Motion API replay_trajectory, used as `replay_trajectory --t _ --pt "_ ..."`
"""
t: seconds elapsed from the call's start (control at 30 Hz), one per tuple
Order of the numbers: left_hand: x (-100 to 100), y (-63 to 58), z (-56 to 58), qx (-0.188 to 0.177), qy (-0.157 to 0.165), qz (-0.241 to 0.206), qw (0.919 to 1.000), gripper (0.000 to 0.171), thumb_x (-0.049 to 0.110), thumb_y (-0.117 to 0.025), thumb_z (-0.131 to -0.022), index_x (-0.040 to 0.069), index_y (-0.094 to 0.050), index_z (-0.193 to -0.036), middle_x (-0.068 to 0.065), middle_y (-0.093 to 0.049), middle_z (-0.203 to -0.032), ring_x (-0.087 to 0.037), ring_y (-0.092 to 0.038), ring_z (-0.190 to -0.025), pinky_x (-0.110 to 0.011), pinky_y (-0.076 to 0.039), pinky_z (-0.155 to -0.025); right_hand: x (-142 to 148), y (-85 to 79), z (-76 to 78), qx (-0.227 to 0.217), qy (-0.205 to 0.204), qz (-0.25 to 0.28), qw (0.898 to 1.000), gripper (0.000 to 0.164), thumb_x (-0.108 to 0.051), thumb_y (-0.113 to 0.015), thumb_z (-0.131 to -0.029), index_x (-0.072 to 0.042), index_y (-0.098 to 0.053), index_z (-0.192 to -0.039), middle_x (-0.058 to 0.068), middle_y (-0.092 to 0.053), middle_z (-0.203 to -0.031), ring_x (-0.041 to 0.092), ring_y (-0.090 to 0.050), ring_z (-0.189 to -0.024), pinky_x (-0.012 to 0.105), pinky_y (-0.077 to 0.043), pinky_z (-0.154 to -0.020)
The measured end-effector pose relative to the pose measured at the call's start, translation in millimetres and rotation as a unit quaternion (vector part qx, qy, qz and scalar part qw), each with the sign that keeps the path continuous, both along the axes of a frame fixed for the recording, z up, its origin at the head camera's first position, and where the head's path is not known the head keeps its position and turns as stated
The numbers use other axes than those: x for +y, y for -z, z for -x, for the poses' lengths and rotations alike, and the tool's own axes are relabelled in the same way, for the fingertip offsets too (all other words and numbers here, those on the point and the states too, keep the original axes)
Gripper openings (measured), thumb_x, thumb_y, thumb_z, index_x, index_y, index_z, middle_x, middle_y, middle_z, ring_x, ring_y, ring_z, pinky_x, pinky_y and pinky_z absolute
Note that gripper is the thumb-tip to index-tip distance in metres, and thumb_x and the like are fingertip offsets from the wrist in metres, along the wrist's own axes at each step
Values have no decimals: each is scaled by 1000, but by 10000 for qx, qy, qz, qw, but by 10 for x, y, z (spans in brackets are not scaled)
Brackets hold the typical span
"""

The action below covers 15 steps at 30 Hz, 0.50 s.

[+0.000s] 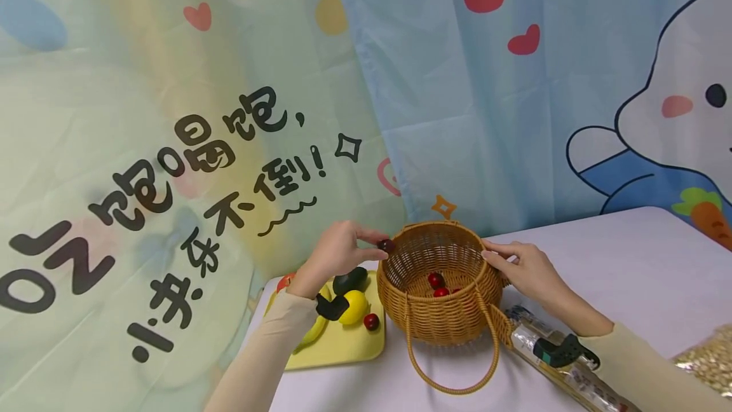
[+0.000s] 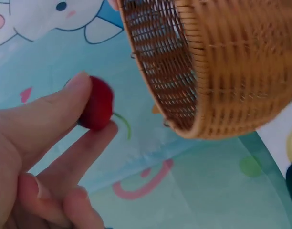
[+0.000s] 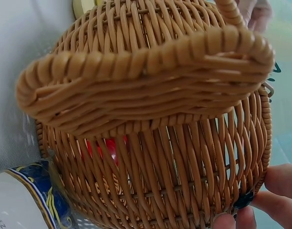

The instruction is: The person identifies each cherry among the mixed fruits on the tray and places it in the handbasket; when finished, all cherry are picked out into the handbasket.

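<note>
My left hand [image 1: 337, 250] pinches a dark red cherry [image 1: 386, 245] between thumb and fingertips, just at the left rim of a round wicker basket [image 1: 440, 320]. In the left wrist view the cherry [image 2: 99, 102] shows a short green stem and hangs apart from the basket [image 2: 241, 71]. With thumb and fingers my right hand [image 1: 526, 269] grips the basket's right rim; in the right wrist view its fingers [image 3: 275, 207] are at the rim too. Red cherries [image 1: 436, 280] lie inside on the basket's bottom. The basket's looped handle [image 1: 452, 391] hangs down in front.
Left of the basket, a yellow tray [image 1: 337, 358] bears a lemon [image 1: 357, 306], a dark green avocado [image 1: 350, 280], a banana [image 1: 311, 334], a red fruit [image 1: 284, 282] and another cherry [image 1: 371, 322]. Plastic-wrapped packs [image 1: 523, 342] lie beneath my right forearm. A bag [image 1: 709, 358] sits far right.
</note>
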State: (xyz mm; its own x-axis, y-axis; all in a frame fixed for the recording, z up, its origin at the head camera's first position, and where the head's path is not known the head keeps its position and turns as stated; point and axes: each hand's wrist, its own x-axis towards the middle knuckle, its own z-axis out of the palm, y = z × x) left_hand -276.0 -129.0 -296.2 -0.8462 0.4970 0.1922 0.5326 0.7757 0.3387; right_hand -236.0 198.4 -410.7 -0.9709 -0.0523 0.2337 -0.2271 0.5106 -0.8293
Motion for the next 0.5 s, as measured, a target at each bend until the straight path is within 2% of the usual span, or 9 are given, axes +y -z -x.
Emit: replay_trajectory --t 0.03,0.1,0.2,0.33,0.5 --pt "48 -20 41 -66 74 135 9999 30 33 -83 -87 27 -80 -117 6 -80 -111 -14 -74 -82 -29 -54 -71 5 -2 -1 19 1 -2 10000 53 -41 -59 -104 -7 -58 -144 29 -64 -131 15 -64 -72 27 -52 -56" --pt "144 -49 114 -171 245 357 9989 30 32 -83 -88 27 -80 -117 8 -79 -113 -14 -73 -108 -32 -57 -85 14 -3 -2 36 9 -10 10000 52 -40 -59 -104 -6 -58 -144 29 -65 -131 16 -63 -72 28 -52 -56" --pt "289 -77 195 -312 446 547 9970 32 32 -82 -88 26 -79 -119 7 -78 -117 -13 -72 -112 -34 -57 -89 14 -2 -5 29 32 -9 10000 51 -38 -60 -104 -6 -59 -144 29 -65 -130 15 -63 -72 28 -52 -56" --pt "463 -75 289 -400 603 759 9945 33 34 -82 -88 26 -78 -120 8 -79 -114 -12 -73 -109 -31 -58 -88 -5 -1 -7 9 59 -43 10000 49 -36 -61 -104 -5 -59 -143 28 -66 -129 15 -62 -70 27 -52 -55" --pt "664 -72 389 -596 598 915 9922 31 34 -83 -87 27 -79 -117 7 -81 -107 -10 -73 -101 -25 -57 -83 -18 -8 -8 24 44 -75 10000 47 -33 -62 -104 -5 -60 -142 28 -67 -127 16 -61 -70 27 -53 -56"
